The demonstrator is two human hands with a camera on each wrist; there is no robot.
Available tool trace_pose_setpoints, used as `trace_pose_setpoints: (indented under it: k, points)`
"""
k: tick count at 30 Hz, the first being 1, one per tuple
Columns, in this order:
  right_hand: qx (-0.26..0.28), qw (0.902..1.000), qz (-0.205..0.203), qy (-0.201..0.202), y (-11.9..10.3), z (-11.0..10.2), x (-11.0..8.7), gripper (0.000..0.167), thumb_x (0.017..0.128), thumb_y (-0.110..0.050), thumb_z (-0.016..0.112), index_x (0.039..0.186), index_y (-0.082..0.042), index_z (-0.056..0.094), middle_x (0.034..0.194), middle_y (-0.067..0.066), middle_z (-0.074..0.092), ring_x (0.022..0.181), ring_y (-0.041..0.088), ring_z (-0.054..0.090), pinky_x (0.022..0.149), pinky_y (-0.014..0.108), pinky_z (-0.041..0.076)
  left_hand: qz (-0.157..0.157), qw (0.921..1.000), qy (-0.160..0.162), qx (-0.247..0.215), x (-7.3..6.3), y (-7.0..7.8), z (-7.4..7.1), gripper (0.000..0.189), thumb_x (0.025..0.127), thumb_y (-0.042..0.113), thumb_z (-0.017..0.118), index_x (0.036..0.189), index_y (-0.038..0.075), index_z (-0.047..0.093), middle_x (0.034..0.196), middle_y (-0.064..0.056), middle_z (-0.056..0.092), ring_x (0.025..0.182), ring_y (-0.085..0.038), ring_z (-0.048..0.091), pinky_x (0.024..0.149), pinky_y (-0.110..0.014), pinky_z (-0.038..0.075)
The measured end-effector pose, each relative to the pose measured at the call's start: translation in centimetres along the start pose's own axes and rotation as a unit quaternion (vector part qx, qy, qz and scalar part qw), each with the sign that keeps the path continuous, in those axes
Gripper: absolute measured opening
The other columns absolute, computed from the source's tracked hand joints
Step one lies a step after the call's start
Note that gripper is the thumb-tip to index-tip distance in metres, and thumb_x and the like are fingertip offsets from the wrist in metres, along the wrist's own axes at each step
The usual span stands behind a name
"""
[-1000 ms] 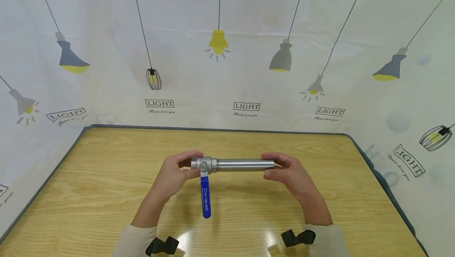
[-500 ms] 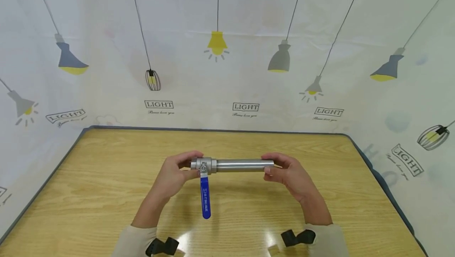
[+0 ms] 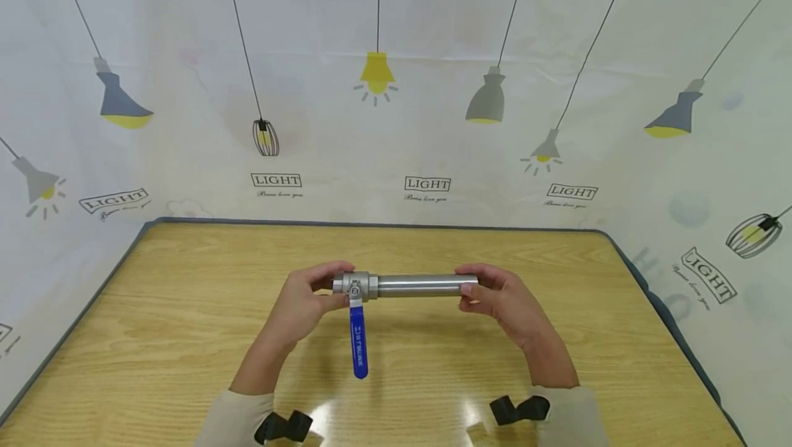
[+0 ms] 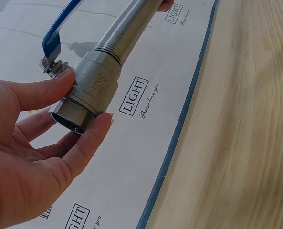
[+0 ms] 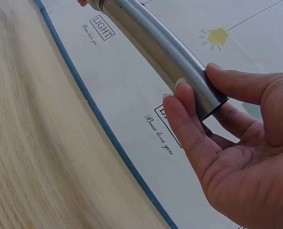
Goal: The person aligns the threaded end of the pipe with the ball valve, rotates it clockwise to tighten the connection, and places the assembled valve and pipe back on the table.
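A steel ball valve with a blue lever handle is joined to a straight metal pipe, held level above the table. The lever points toward the person in the head view. My left hand grips the valve's hex end, thumb on the near side and fingers round the far side. In the left wrist view, threads show where the pipe enters the valve body. My right hand holds the pipe's free end between thumb and fingers; its open end shows in the right wrist view.
The wooden table lies beneath, bordered by a dark blue edge. White sheeting printed with lamps and "LIGHT" lettering rises behind and on both sides. Black straps show at the sleeve cuffs.
My right thumb has moved up from below the pipe onto its near face, and the fingers have shifted slightly. The left hand and the valve stay nearly in place.
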State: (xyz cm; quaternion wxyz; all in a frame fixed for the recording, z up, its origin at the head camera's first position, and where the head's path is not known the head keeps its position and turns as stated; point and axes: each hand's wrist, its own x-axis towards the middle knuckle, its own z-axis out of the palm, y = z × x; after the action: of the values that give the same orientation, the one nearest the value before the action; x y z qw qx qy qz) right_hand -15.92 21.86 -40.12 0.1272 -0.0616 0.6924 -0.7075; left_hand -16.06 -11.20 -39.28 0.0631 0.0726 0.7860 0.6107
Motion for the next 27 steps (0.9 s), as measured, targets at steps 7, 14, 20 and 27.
trace_pose_setpoints:
  k: [7, 14, 20, 27]
  points:
    - [0.009, 1.0000, 0.003, -0.002, -0.21, 0.05, -0.05, 0.045, 0.093, -0.013, 0.065, 0.130, 0.010, 0.051, 0.109, 0.011, 0.057, 0.087, 0.020, 0.067, 0.082, 0.035, 0.057, 0.004, 1.0000, 0.001, 0.001, -0.01, 0.00, 0.02, 0.041, 0.082, -0.004, 0.070, 0.119, 0.013, 0.068, 0.118, -0.010, 0.063, 0.106, -0.026, 0.058, 0.084, -0.035, 0.053]
    - [0.010, 0.9999, -0.004, -0.007, -0.23, -0.07, -0.18, 0.044, 0.087, -0.008, 0.071, 0.128, 0.004, 0.057, 0.111, 0.006, 0.061, 0.089, 0.018, 0.066, 0.082, 0.035, 0.057, 0.008, 1.0000, 0.000, 0.000, 0.01, 0.01, -0.01, 0.041, 0.082, -0.005, 0.070, 0.120, 0.011, 0.068, 0.118, -0.010, 0.064, 0.106, -0.027, 0.057, 0.083, -0.035, 0.053]
    - [0.008, 0.9998, -0.015, -0.010, -0.27, -0.05, -0.16, 0.044, 0.083, -0.002, 0.073, 0.125, 0.000, 0.060, 0.116, 0.005, 0.059, 0.097, 0.017, 0.064, 0.082, 0.035, 0.056, 0.011, 0.9999, 0.000, 0.000, 0.05, 0.08, -0.07, 0.041, 0.082, -0.006, 0.069, 0.121, 0.008, 0.067, 0.117, -0.011, 0.063, 0.104, -0.027, 0.057, 0.082, -0.035, 0.052]
    - [0.008, 0.9999, -0.013, -0.008, -0.24, 0.00, -0.21, 0.046, 0.086, -0.005, 0.072, 0.126, 0.009, 0.053, 0.111, 0.007, 0.059, 0.088, 0.019, 0.065, 0.080, 0.036, 0.057, 0.014, 0.9999, -0.001, -0.001, 0.02, 0.04, -0.06, 0.041, 0.082, -0.006, 0.069, 0.119, 0.012, 0.068, 0.117, -0.011, 0.063, 0.104, -0.027, 0.057, 0.082, -0.035, 0.053]
